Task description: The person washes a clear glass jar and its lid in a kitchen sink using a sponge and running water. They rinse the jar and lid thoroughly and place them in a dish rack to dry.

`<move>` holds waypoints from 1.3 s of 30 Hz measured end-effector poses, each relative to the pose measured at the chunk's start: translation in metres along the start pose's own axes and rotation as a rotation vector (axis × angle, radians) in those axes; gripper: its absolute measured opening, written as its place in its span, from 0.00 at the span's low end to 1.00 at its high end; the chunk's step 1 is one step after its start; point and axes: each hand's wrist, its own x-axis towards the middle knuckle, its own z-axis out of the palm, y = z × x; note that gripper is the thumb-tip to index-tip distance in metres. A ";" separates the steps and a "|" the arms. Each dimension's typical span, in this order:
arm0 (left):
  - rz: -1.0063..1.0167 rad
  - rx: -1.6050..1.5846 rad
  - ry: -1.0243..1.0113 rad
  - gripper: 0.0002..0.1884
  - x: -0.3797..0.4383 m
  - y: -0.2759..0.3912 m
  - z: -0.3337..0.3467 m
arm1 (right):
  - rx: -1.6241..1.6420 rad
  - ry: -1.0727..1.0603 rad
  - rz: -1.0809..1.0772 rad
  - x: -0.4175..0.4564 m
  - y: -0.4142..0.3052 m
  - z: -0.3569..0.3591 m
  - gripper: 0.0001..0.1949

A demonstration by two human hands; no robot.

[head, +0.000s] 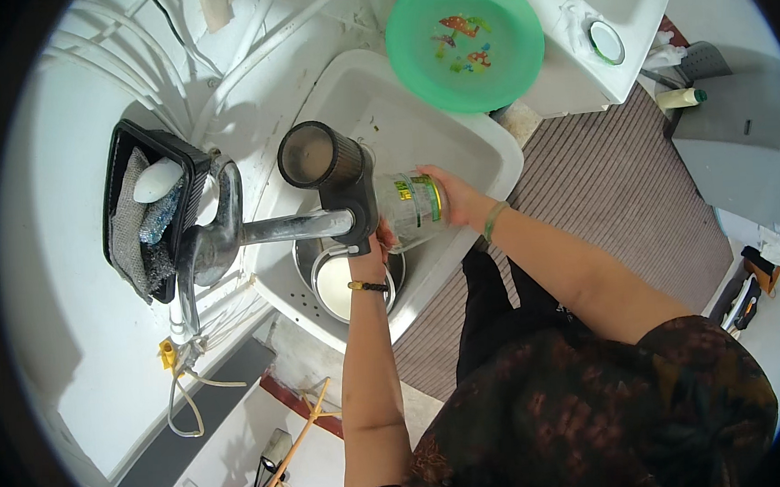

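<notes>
A clear glass jar with yellow-green printing lies tilted on its side over the white sink. My right hand grips the jar's right end, with a pale green bangle on that wrist. At the jar's left end is my left hand, its fingers partly hidden behind the faucet's black filter head. It appears to hold the jar there. Beneath the left forearm, a metal pot sits in the sink with a pale round bowl in it.
A chrome faucet reaches over the sink from the wall. Left of it hangs a black basket with scrubbing cloths. A green basin overlaps the sink's far corner. A round lid lies on a white surface.
</notes>
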 end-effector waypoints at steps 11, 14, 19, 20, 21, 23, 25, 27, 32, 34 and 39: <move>-0.085 -0.036 -0.562 0.08 -0.011 0.015 -0.013 | -0.054 0.072 0.214 -0.018 -0.024 0.020 0.26; -0.063 -0.006 -0.574 0.12 0.004 0.006 -0.024 | -0.053 0.066 0.083 -0.006 -0.017 0.013 0.25; -0.071 -0.124 -0.307 0.18 0.002 0.000 -0.007 | -0.084 0.017 -0.044 0.003 -0.005 -0.001 0.26; -0.052 -0.059 -0.246 0.20 0.007 -0.008 -0.007 | -0.065 0.035 0.013 0.009 -0.004 -0.009 0.27; -0.054 -0.074 -0.199 0.20 0.016 -0.018 -0.010 | -0.043 0.052 0.070 0.013 -0.004 -0.014 0.27; -0.063 -0.112 -0.098 0.22 0.029 -0.037 -0.020 | -0.169 0.192 -0.019 0.000 -0.001 0.008 0.30; -0.076 -0.295 0.102 0.21 0.031 -0.041 -0.008 | -0.341 0.344 -0.150 -0.013 0.003 0.026 0.31; -0.173 -0.517 0.192 0.20 0.037 -0.046 -0.003 | -0.557 0.497 -0.328 -0.019 0.004 0.034 0.31; -0.188 -0.987 -0.041 0.17 0.048 -0.075 0.009 | -0.696 0.269 -0.606 -0.022 0.007 0.038 0.30; -0.137 -1.065 -0.393 0.17 0.069 -0.114 -0.011 | -0.675 0.167 -0.683 -0.023 0.016 0.044 0.32; -0.228 -0.999 0.135 0.14 0.047 -0.078 0.018 | -1.022 -0.014 -0.873 -0.032 0.026 0.065 0.35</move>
